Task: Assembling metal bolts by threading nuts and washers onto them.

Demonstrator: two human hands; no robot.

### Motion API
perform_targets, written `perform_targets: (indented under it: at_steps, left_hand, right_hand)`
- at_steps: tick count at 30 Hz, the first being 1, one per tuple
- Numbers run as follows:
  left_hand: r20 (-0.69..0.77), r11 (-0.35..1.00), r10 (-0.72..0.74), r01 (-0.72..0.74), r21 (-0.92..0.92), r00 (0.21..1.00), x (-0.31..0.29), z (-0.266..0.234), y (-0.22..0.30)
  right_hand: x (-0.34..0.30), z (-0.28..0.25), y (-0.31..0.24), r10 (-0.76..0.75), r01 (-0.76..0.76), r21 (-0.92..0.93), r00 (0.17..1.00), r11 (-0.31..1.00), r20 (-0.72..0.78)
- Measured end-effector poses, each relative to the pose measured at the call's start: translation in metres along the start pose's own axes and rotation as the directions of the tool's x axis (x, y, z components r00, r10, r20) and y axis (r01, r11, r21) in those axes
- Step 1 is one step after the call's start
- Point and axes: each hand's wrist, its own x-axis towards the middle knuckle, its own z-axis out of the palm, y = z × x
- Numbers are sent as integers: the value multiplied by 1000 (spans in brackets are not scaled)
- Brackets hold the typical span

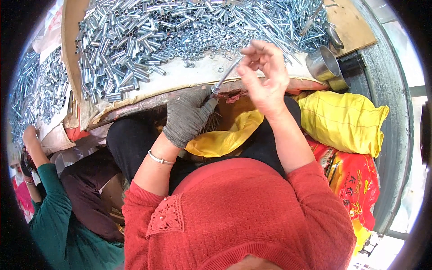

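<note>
Holding 1 slim metal bolt point(229, 72) by its lower end in the gloved left hand point(189, 114), over the desk's point(180, 77) front edge. Holding the bare right hand point(265, 74) part-open beside its tip; cannot tell if touching. Probably light, stiff, slick; best gripped mid-shank.

There are one held bolt point(228, 74), one gray glove point(186, 117), one silver bangle point(160, 160), one stuffed yellow sack point(344, 119), one yellow plastic bag point(227, 140) and one co-worker point(74, 225), with metal sleeves point(121, 42), nuts point(202, 42) and rods point(283, 27) too numerous to count.
</note>
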Motion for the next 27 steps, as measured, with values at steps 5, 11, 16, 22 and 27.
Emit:
perform_targets:
  at_steps: [5,11,16,22,27]
  left_hand:
    - [80,991,73,-64,-115,994,1,-5,3]
    - [120,954,-44,77,-288,992,1,0,-1]
    - [-266,923,-198,89,-374,943,2,-6,-13]
    - [-227,975,-122,75,-207,966,5,-27,-6]
    - [-105,992,-41,28,-119,994,2,-9,5]
  right_hand:
    - [-13,-16,-3,521,-700,132,631,702,575]
    - [-19,35,19,344,-485,246,823,839,452]
    - [-21,49,-8,222,-379,278,857,882,465]
    - [-16,37,-3,289,-404,394,902,826,320]
    - [-12,20,-1,388,-463,302,879,833,276]
